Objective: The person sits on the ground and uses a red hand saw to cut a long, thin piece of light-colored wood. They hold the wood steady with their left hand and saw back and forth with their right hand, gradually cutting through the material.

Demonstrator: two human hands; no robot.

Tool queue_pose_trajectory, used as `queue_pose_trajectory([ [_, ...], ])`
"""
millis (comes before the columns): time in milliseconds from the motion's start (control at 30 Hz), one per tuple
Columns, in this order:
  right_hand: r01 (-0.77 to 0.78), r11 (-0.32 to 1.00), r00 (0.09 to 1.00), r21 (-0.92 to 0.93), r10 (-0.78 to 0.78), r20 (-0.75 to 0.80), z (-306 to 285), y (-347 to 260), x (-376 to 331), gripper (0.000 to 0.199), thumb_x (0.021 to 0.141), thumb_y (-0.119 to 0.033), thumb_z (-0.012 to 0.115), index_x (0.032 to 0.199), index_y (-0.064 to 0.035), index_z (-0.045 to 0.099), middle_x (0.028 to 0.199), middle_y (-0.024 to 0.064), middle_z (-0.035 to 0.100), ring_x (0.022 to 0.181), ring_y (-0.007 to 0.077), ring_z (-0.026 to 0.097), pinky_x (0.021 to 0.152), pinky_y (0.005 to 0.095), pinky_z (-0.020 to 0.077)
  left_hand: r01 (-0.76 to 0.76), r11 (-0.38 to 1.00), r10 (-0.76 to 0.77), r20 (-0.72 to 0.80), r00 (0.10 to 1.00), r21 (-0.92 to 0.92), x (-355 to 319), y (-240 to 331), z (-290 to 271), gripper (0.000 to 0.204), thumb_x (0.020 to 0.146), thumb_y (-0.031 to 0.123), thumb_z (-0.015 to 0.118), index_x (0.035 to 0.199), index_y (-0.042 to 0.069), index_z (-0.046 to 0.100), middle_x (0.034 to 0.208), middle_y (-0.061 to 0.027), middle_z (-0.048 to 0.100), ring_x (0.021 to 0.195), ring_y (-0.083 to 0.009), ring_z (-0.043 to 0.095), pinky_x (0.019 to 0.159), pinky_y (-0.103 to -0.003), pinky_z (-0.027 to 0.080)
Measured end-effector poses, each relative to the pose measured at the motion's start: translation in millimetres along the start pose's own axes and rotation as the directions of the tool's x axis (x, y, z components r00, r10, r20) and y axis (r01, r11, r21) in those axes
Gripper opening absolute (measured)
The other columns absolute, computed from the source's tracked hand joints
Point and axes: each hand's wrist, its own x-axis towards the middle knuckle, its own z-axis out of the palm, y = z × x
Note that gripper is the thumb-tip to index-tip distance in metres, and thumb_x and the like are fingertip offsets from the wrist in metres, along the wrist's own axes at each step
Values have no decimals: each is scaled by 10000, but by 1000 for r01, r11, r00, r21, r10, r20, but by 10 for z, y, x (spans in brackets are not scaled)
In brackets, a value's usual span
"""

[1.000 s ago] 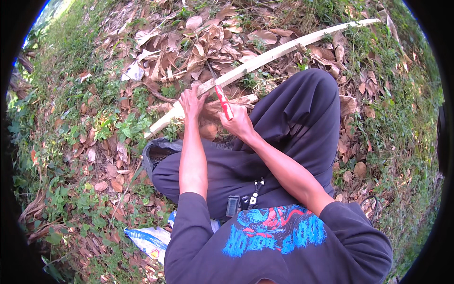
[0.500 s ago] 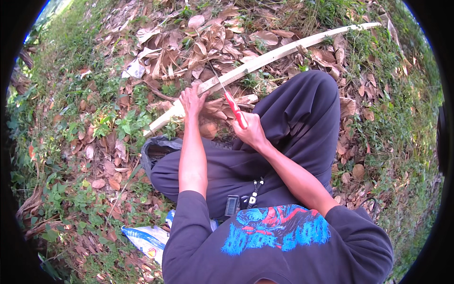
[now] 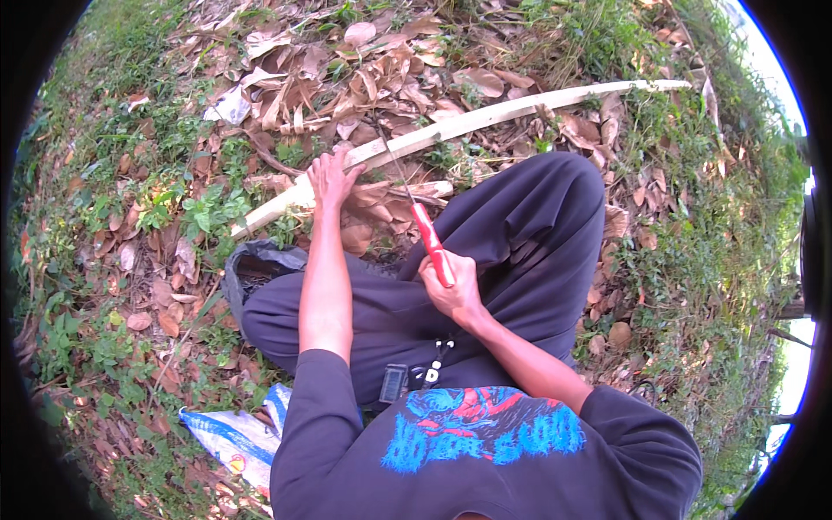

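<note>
A long pale wooden strip (image 3: 485, 114) runs slantwise across the ground in front of me, its left end lower than its right. My left hand (image 3: 331, 176) is closed over the strip near its left part, thumb on the near side. My right hand (image 3: 452, 288) grips the red handle of a thin-bladed hand saw (image 3: 426, 227). The saw's narrow dark blade lies across the strip, just right of my left hand, with its tip beyond the far edge. How deep the blade sits in the wood cannot be made out.
Dry brown leaves (image 3: 381, 78) and green weeds (image 3: 208, 212) cover the ground. My crossed legs in dark trousers (image 3: 537, 225) lie close below the strip. Beside my left knee is a black plastic bag (image 3: 251, 269); a white and blue bag (image 3: 230, 442) lies at lower left.
My right hand has drawn the saw back toward my body, so less blade reaches past the strip. My left hand keeps its place on the wood. The whole view has shifted slightly.
</note>
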Motion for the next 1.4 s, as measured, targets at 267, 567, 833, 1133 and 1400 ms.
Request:
queue_pose_trajectory([
  [267, 79, 994, 991, -79, -87, -99, 432, 206, 839, 160, 839, -55, 606, 730, 51, 555, 548, 154, 481, 472, 167, 462, 493, 375, 398, -24, 998, 19, -79, 997, -64, -5, 0, -29, 556, 796, 570, 733, 1217, 214, 657, 1020, -122, 601, 1033, -325, 548, 918, -475, 403],
  [567, -141, 966, 990, 216, 137, 32, 42, 135, 2, 162, 924, -51, 568, 780, -9, 628, 602, -51, 513, 499, 24, 446, 451, 215, 330, -5, 996, -4, -105, 994, -84, -72, 20, 27, 594, 790, 553, 747, 1268, 220, 633, 1045, -119, 601, 1051, -311, 536, 929, -456, 400],
  [833, 89, 994, 996, -61, -90, -20, 394, 321, 732, 148, 864, -63, 614, 750, 28, 588, 556, 76, 493, 501, 123, 459, 499, 338, 388, 44, 994, -48, -43, 998, -99, -60, 73, -41, 599, 796, 574, 737, 1276, 233, 629, 1094, -137, 602, 1082, -313, 528, 951, -453, 387],
  [1133, -47, 998, 998, 40, 45, 48, 184, 337, -84, 138, 952, -43, 556, 850, 2, 637, 598, -35, 514, 482, 32, 462, 447, 210, 350, 49, 992, -53, -33, 998, -117, -44, 9, -39, 612, 785, 588, 743, 1257, 214, 632, 1099, -146, 628, 1084, -311, 552, 950, -456, 403],
  [1400, 26, 999, 1000, -21, -26, 9, 332, 416, 328, 160, 921, -25, 549, 796, 15, 640, 568, -40, 484, 456, 40, 427, 443, 223, 328, 64, 991, -66, -13, 998, -119, -4, -10, -40, 631, 792, 600, 735, 1270, 204, 620, 1120, -154, 626, 1109, -317, 555, 985, -467, 399],
])
